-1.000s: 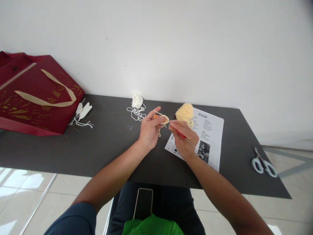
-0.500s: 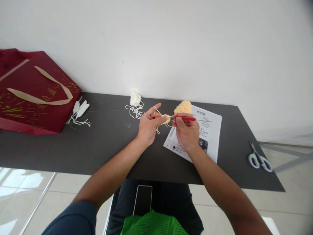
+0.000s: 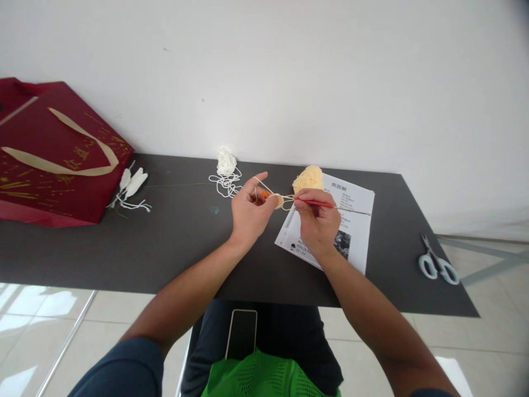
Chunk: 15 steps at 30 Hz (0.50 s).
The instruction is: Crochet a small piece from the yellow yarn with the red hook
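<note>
My left hand (image 3: 249, 212) pinches a small cream crochet piece (image 3: 280, 199) over the dark table (image 3: 173, 242), with a strand of yarn running over its raised forefinger. My right hand (image 3: 317, 223) is closed on a red-handled crochet hook (image 3: 320, 203) that lies nearly level, its tip at the piece. A ball of peach yarn (image 3: 308, 178) sits just behind the hands, on the top edge of a printed sheet (image 3: 353, 231).
A dark red gift bag (image 3: 53, 160) lies at the far left, with white feather-like bits (image 3: 132, 184) beside it. White yarn (image 3: 226, 168) is heaped near the wall. Scissors (image 3: 438, 263) rest at the right end. A phone (image 3: 241, 333) lies on my lap.
The right hand has turned the hook from pointing down toward me to lying almost level, pointing left into the piece. The left hand has kept its pinch.
</note>
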Available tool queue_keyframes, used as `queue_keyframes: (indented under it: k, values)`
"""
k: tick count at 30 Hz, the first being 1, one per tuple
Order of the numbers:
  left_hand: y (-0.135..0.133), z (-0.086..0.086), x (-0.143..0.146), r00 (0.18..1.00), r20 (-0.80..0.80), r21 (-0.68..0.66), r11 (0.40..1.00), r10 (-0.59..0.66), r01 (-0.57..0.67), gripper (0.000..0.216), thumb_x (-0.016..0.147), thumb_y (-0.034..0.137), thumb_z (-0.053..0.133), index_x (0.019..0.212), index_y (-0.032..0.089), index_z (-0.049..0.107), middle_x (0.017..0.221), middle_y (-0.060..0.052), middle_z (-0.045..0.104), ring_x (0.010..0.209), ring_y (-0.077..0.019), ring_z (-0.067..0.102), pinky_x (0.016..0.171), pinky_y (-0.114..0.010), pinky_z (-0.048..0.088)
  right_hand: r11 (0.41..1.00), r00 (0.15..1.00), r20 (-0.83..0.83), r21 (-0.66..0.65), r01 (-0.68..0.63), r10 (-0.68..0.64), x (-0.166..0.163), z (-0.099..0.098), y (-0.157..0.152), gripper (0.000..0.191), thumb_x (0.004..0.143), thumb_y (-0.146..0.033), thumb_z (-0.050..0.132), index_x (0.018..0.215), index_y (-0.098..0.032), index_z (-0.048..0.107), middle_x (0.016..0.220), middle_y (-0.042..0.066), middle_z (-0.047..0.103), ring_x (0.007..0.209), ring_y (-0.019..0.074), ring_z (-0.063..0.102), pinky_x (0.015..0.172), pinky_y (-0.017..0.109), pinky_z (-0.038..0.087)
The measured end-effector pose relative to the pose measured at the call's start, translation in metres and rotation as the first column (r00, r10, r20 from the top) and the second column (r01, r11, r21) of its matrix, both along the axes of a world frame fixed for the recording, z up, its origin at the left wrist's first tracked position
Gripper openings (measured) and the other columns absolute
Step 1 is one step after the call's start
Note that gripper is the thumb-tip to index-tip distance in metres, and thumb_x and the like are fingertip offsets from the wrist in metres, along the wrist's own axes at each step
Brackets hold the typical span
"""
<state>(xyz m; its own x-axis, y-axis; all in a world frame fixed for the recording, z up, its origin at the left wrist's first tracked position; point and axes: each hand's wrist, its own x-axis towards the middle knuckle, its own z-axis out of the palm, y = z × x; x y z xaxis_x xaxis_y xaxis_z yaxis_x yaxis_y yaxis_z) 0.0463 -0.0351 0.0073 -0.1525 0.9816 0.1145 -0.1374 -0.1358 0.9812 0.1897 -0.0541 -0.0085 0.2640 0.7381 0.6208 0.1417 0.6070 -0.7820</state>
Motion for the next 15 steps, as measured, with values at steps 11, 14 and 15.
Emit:
queue_keyframes:
  k: [11,14,15]
  values:
    - [-0.0037,0.0008,-0.0009,0.989,-0.135,0.107,0.993,0.064,-0.049,0.051,0.075,0.018,0.077,0.126,0.022,0.071,0.072,0.006,0.066,0.062,-0.0091,0.056,0.064,-0.024,0.046,0.999,0.999,-0.041,-0.037,0.023,-0.024,-0.0039,0.0042,-0.0042,0.009,0.088,-0.023,0.079,0.094,-0.028,0.073,0.093,0.001,0.075,0.082,0.0163,0.072,0.073,0.034,0.061]
    - [0.0012,0.0019,-0.0011,0.999,0.048,0.027,1.000,0.006,-0.008,0.055,0.072,0.021,0.083,0.125,0.020,0.069,0.074,0.005,0.068,0.063,-0.0094,0.059,0.064,-0.025,0.048,0.998,0.992,-0.126,-0.058,-0.023,0.015,-0.0046,0.0038,-0.0034,0.011,0.086,-0.021,0.080,0.093,-0.028,0.076,0.094,0.000,0.078,0.074,0.0145,0.071,0.065,0.031,0.061]
    - [0.0028,0.0022,-0.0010,0.992,0.124,0.001,1.000,-0.008,0.008,0.056,0.070,0.021,0.085,0.124,0.020,0.069,0.074,0.005,0.067,0.063,-0.0092,0.060,0.065,-0.025,0.049,0.997,0.990,-0.136,-0.057,-0.047,0.038,-0.0044,0.0032,-0.0033,0.012,0.085,-0.020,0.081,0.093,-0.028,0.077,0.095,0.000,0.078,0.075,0.0146,0.072,0.065,0.031,0.061]
